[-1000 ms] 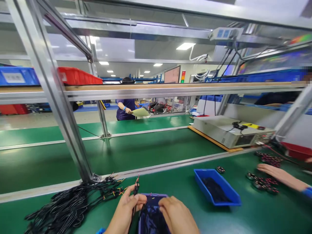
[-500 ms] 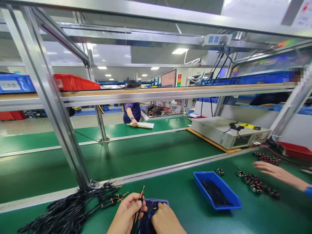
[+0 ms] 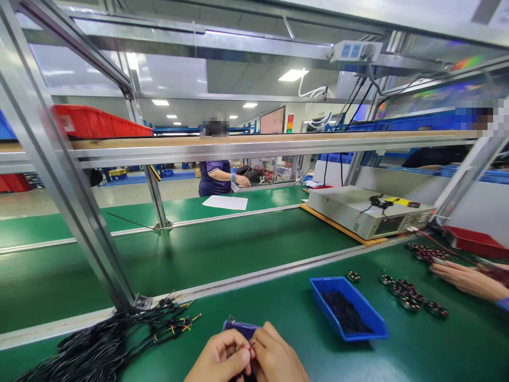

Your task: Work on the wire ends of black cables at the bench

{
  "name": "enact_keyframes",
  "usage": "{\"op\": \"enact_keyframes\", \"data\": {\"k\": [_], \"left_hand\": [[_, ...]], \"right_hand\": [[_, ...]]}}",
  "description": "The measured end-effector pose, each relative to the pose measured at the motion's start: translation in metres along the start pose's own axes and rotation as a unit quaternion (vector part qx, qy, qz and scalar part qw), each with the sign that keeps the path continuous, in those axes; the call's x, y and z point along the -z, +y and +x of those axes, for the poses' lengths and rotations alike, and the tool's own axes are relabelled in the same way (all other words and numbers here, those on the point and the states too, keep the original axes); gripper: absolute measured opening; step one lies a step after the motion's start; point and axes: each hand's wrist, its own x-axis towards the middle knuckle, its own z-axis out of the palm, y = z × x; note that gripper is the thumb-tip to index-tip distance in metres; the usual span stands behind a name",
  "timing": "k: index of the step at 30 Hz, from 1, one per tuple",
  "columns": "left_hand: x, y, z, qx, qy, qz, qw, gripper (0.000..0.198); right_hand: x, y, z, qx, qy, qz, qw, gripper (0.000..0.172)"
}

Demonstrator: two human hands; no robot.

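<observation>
At the bottom edge my left hand (image 3: 220, 361) and my right hand (image 3: 278, 358) are pressed together, fingers pinched on thin wire ends (image 3: 246, 346) just in front of a small dark-blue tray (image 3: 240, 328). Both hands are closed on the wires. To their left a big bundle of black cables (image 3: 107, 339) with red and yellow tips lies on the green mat.
A blue bin (image 3: 348, 310) of black parts sits to the right, then several small round coils (image 3: 405, 297). A co-worker's hand (image 3: 463, 277) reaches in at the right. A grey instrument (image 3: 369, 212) stands beyond the conveyor; another person stands across by a white sheet (image 3: 225, 202).
My hands drew closer together and lower, and the wire ends that stuck up from my left hand are now pinched between both. The co-worker's hand moved right. The far person laid the sheet down.
</observation>
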Motion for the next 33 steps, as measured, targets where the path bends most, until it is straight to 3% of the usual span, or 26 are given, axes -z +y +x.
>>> {"op": "enact_keyframes", "data": {"k": [4, 7, 12, 15, 18, 23, 33], "left_hand": [[0.001, 0.0, 0.0, 0.016, 0.031, 0.022, 0.999, 0.054], [0.0, 0.007, -0.004, 0.016, 0.035, 0.065, 0.997, 0.056], [-0.007, 0.015, -0.009, -0.006, 0.084, 0.041, 0.996, 0.056], [-0.007, 0.013, -0.009, -0.011, 0.089, 0.038, 0.995, 0.053], [-0.004, 0.01, -0.008, -0.008, 0.096, 0.036, 0.995, 0.051], [0.001, 0.007, -0.008, 0.0, 0.077, 0.04, 0.996, 0.048], [-0.004, 0.015, -0.011, 0.0, 0.065, 0.061, 0.996, 0.054]], "right_hand": [[0.031, -0.002, 0.007, -0.005, 0.017, 0.087, 0.996, 0.026], [0.042, -0.006, 0.008, -0.003, 0.026, 0.125, 0.992, 0.024], [0.033, -0.009, 0.005, -0.002, 0.03, 0.074, 0.997, 0.023], [0.03, -0.012, 0.005, -0.006, 0.038, 0.139, 0.99, 0.02], [0.033, -0.015, 0.005, -0.06, 0.064, 0.198, 0.976, 0.021], [0.042, -0.017, 0.007, -0.098, 0.119, 0.203, 0.967, 0.021], [0.041, -0.019, 0.008, -0.073, 0.106, 0.18, 0.975, 0.02]]}}
